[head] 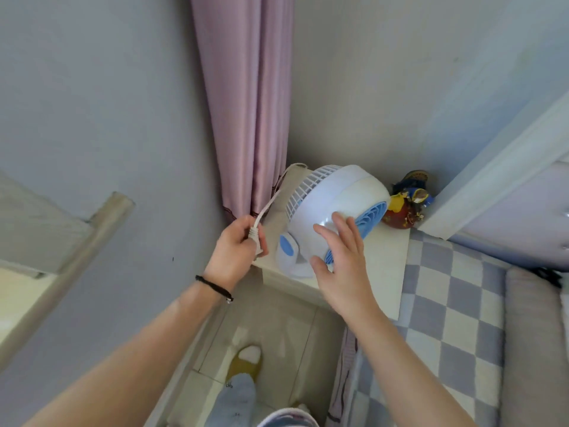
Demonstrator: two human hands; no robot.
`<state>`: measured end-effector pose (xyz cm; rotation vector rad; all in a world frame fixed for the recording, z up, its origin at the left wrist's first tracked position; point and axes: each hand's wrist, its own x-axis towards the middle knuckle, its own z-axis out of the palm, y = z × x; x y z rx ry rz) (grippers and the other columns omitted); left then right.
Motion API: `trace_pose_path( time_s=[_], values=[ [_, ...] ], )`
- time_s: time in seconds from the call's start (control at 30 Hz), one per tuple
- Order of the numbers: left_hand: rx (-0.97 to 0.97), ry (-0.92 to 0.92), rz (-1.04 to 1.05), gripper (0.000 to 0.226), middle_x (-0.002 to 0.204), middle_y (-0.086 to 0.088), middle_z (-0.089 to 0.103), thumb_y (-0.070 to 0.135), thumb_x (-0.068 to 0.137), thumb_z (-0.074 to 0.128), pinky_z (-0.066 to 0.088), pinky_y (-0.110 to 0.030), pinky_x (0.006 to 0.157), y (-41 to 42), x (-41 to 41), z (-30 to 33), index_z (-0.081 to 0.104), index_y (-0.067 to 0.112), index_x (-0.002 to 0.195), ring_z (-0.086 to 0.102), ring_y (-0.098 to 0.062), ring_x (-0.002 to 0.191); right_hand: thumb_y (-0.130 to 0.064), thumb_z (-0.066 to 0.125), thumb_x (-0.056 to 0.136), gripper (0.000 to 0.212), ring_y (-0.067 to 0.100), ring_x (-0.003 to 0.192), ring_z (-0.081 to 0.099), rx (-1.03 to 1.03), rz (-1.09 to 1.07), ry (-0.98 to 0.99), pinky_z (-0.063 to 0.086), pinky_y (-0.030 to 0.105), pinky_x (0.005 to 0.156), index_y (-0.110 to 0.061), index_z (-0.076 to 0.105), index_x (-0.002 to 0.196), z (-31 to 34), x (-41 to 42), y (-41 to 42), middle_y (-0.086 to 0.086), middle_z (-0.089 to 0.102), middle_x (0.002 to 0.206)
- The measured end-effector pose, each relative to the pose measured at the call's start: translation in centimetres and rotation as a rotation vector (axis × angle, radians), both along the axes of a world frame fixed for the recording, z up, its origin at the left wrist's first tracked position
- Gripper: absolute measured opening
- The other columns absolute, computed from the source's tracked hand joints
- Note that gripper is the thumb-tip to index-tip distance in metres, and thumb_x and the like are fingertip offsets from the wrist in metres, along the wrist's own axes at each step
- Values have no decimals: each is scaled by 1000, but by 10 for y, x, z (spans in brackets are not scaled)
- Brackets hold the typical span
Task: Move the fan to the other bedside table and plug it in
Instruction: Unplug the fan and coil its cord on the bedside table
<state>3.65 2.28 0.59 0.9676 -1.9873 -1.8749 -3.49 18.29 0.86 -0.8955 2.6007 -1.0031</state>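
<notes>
On the cream table [381, 272], near its front left corner: round white plastic fan [332, 208], ribbed grille, blue vents, tipped on its stand. Right hand [341, 266] flat against the smooth back shell, fingers [341, 229] spread. Left hand [237, 251] curled, pinching the white plug [256, 241]; cord [271, 201] loops behind the fan. Pink pleated curtain [246, 103] crowds the left edge; painted figurine [406, 204] at the far corner; checked blanket [455, 303] alongside.

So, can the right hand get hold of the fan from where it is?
Probably yes. The right hand is spread open at the fan's rear housing, with nothing between them. The left hand holds the plug clear to the side, and the figurine sits behind the fan.
</notes>
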Motion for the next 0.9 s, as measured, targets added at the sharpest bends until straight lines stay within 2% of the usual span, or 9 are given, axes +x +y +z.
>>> trace_pose_path(
  time_s=[0.13,0.23,0.3,0.4,0.57,0.63,0.7,0.77,0.9],
  values=[
    [29,71,-148,31,50,2,51,-9,64,35,34,-25,50,12,26,73,51,17,65,47,-15,47,-9,55,89,54,13,142,22,-104,43,-90,15,20,111,-18,40,141,40,11,-10,-1,30,153],
    [31,105,-312,36,47,1,54,-3,53,33,37,-22,43,16,43,120,58,18,66,47,-15,45,-8,54,90,59,-3,131,26,-205,135,-117,12,-2,102,-19,34,144,69,14,-21,-12,35,144],
    [63,172,-355,37,47,-2,55,-5,53,32,39,-21,41,19,50,148,60,14,68,47,-17,45,-12,51,93,50,-9,117,31,-225,198,-216,20,-8,93,-21,39,141,85,16,-25,-19,40,131],
    [92,269,-331,36,46,-2,55,-8,50,29,40,-15,44,17,57,173,56,7,69,49,-14,44,-15,48,94,37,-3,105,44,-187,220,-287,30,-3,86,-17,49,131,94,16,-25,-6,54,127],
    [68,308,-405,33,46,-4,56,-9,51,31,38,-17,44,16,66,198,55,10,61,51,-16,44,-18,51,91,59,-8,124,22,-207,224,-285,18,15,102,-25,27,145,112,15,-31,-22,28,136],
    [71,287,-433,32,49,-5,58,-9,52,31,39,-17,47,16,63,204,55,9,63,53,-15,46,-21,48,93,37,-6,113,38,-142,262,-307,28,7,88,-27,47,129,121,13,-35,-20,44,123],
    [59,214,-469,30,53,-5,58,-6,53,33,36,-22,51,15,58,207,54,11,65,54,-17,52,-22,45,95,13,-4,81,47,-56,281,-334,32,3,64,-27,56,90,129,12,-36,-18,53,88],
    [104,131,-515,25,57,-6,58,-2,56,37,37,-24,51,11,56,207,53,11,70,53,-22,56,-19,42,96,31,0,64,45,-31,279,-299,34,2,57,-26,48,66,128,11,-35,-14,50,69],
    [224,39,-568,28,48,-3,52,11,61,38,46,-27,55,-1,52,206,53,6,84,55,-24,44,-17,39,95,35,7,64,50,-116,180,-289,37,8,59,-23,50,62,127,7,-40,-2,58,66]
  ],
)
